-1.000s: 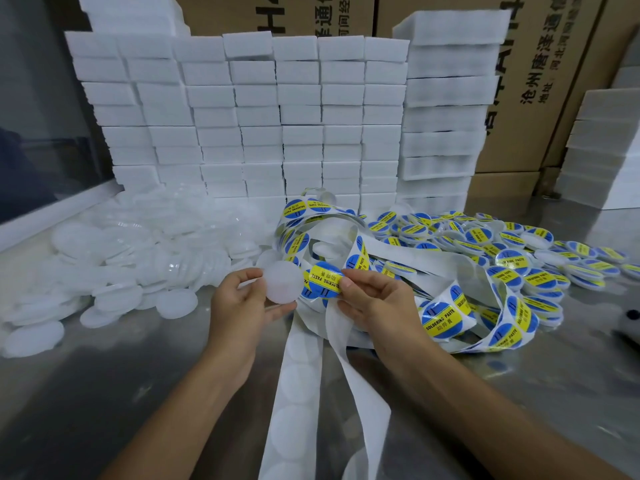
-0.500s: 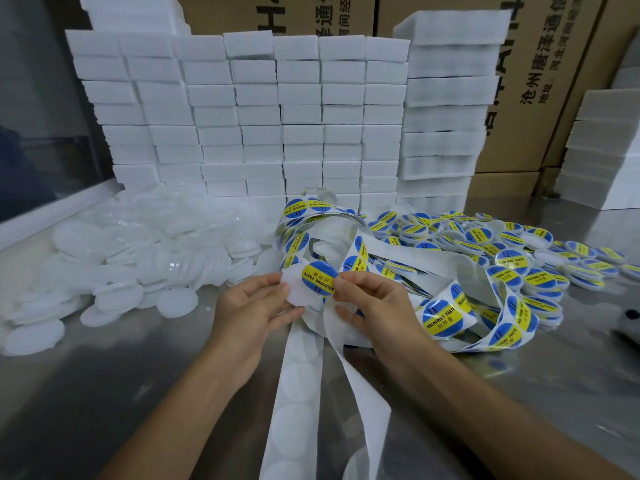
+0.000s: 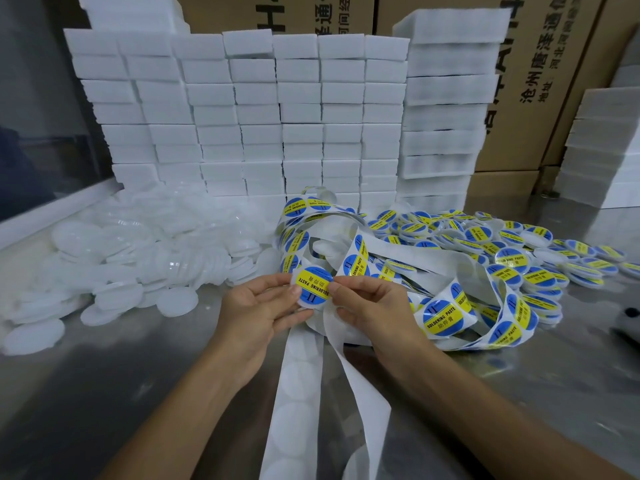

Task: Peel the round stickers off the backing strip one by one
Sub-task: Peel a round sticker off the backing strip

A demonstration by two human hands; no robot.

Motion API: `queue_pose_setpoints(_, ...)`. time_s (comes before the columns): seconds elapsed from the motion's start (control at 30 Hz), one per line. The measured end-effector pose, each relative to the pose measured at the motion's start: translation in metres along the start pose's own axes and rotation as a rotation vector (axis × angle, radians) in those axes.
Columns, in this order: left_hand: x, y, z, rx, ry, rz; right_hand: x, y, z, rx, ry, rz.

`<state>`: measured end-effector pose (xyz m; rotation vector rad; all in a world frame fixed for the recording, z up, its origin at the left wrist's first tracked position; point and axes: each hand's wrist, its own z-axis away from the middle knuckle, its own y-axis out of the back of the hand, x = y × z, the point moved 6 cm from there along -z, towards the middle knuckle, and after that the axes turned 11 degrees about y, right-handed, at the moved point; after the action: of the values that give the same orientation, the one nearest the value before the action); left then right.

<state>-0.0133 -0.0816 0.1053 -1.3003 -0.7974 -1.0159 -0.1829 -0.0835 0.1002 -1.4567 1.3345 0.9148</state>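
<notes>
Steel bench (image 3: 104, 393), foam blocks (image 3: 242, 116) stacked at rear w/ cartons (image 3: 540, 81) behind. Plain white discs (image 3: 138, 244) heaped left; labelled discs (image 3: 519, 251) piled right. Left hand (image 3: 263, 313) and right hand (image 3: 374, 306) meet at centre, both pinching one round sticker (image 3: 313, 285), blue/yellow, marked SOLDERING PASTE, on a white disc; thumbs on its face, fingers curled behind. Backing strip (image 3: 298, 393) hangs below hands, peeled section bare; loaded section loops right, just beside right hand.

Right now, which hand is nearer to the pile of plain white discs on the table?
Left. The left hand is just right of the pile of plain white discs; the right hand is farther right, beyond the sticker.
</notes>
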Motion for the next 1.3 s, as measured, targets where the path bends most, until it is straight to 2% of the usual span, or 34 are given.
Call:
queue_pose_setpoints(0.37,0.0,0.0,0.001,0.014,-0.006,-0.011,0.003,0.001,-0.001,-0.002,-0.006,0.02)
queue_pose_setpoints(0.83,0.006,-0.008,0.008,0.032,-0.161,-0.169,-0.001,0.007,-0.001,0.059,0.046,0.064)
queue_pose_setpoints(0.93,0.006,-0.008,0.008,0.019,-0.161,-0.165,-0.005,0.007,0.0,0.078,0.12,0.142)
queue_pose_setpoints(1.07,0.008,-0.008,0.007,-0.029,-0.105,-0.008,-0.013,0.008,0.001,0.139,0.283,0.367)
queue_pose_setpoints(1.2,0.005,-0.016,0.007,-0.107,-0.058,0.08,-0.023,-0.005,0.007,-0.039,0.519,0.441)
queue_pose_setpoints(1.3,0.004,-0.017,0.008,-0.139,-0.032,0.084,-0.024,-0.008,0.007,-0.021,0.54,0.463)
